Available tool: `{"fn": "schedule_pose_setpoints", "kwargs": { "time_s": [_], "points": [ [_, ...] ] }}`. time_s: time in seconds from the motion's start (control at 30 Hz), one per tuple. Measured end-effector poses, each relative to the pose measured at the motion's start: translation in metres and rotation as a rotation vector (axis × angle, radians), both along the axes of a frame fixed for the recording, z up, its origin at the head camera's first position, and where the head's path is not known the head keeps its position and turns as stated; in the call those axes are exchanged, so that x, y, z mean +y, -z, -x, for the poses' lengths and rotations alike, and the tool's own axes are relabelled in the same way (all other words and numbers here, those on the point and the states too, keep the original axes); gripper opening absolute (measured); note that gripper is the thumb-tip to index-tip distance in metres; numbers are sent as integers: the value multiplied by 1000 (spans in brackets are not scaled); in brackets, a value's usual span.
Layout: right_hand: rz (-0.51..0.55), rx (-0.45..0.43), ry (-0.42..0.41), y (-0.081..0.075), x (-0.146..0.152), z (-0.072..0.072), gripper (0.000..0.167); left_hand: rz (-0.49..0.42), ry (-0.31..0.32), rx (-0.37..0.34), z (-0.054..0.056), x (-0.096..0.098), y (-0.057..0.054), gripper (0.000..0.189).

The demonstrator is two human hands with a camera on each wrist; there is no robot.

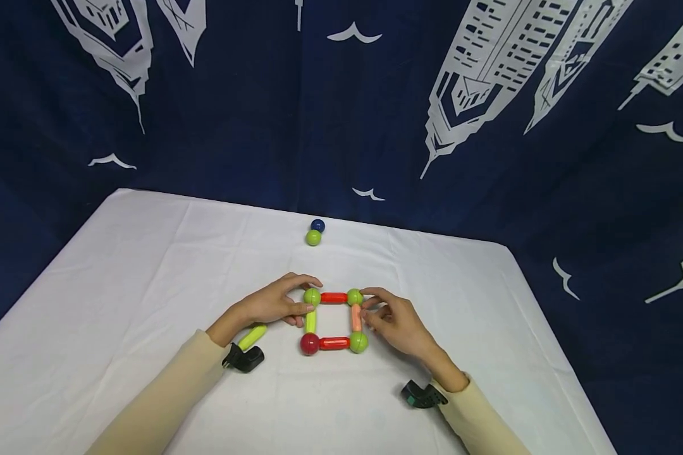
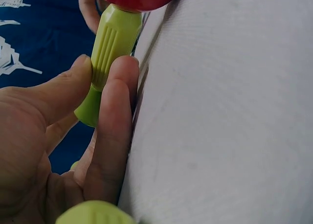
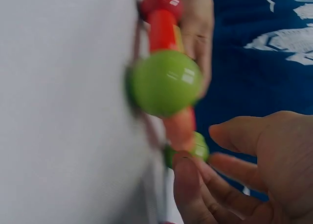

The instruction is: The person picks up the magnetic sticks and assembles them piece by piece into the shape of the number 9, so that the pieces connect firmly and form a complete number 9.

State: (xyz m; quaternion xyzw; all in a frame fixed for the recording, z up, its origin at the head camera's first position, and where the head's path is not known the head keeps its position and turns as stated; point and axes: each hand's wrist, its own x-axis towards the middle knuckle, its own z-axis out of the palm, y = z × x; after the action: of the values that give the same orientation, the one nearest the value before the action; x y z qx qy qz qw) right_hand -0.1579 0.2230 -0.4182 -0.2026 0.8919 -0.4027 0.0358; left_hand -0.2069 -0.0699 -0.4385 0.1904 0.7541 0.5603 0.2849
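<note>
A square of magnetic rods and balls lies flat on the table. Its left side is a yellow-green rod [image 1: 310, 321], between a green ball [image 1: 312, 296] and a red ball [image 1: 310, 344]. My left hand [image 1: 276, 302] pinches that rod near the green ball, thumb on one side and fingers on the other. Red rods form the far [image 1: 334, 297] and near [image 1: 334, 343] sides. On the right is an orange rod [image 1: 356, 318] between two more green balls [image 3: 167, 83]. Beside it, my right hand [image 1: 401, 322] touches it with fingertips; its thumb stands apart in the right wrist view.
A loose yellow-green rod [image 1: 252, 337] lies by my left wrist. Farther back, a dark blue ball [image 1: 317, 225] and a green ball [image 1: 313, 237] sit together near the far edge of the white-covered table [image 1: 148, 265]. A navy patterned curtain [image 1: 233, 126] hangs behind.
</note>
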Motion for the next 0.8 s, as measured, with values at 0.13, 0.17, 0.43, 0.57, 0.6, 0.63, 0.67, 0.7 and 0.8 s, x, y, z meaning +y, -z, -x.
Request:
{"fn": "schedule_pose_setpoints", "kwargs": {
  "time_s": [0.13,0.17,0.43,0.57,0.6,0.63,0.67,0.7,0.8],
  "points": [
    [-19,68,31,-13,11,3,28,18,-9,22,1,-1,-1,37],
    [-32,83,41,-16,15,3,26,17,-9,20,0,-1,-1,36],
    [-120,28,45,-23,46,1,22,7,-7,27,-1,-2,-1,35],
    [-131,-36,18,-17,52,-4,24,16,-1,36,-1,-2,-1,35],
    [-123,-46,13,-16,52,-5,24,19,-3,34,-1,-2,-1,35],
    [-111,-56,6,-15,52,-6,23,22,-4,31,-1,-2,-1,35],
    [-98,-66,3,-14,52,-7,22,25,-8,28,-1,-2,-1,34],
    [-85,-76,0,-13,53,-7,22,25,-12,26,-1,-3,-1,34],
    [-62,-96,-19,-12,54,-9,21,21,-20,18,-2,-3,-1,33]
  ]
}}
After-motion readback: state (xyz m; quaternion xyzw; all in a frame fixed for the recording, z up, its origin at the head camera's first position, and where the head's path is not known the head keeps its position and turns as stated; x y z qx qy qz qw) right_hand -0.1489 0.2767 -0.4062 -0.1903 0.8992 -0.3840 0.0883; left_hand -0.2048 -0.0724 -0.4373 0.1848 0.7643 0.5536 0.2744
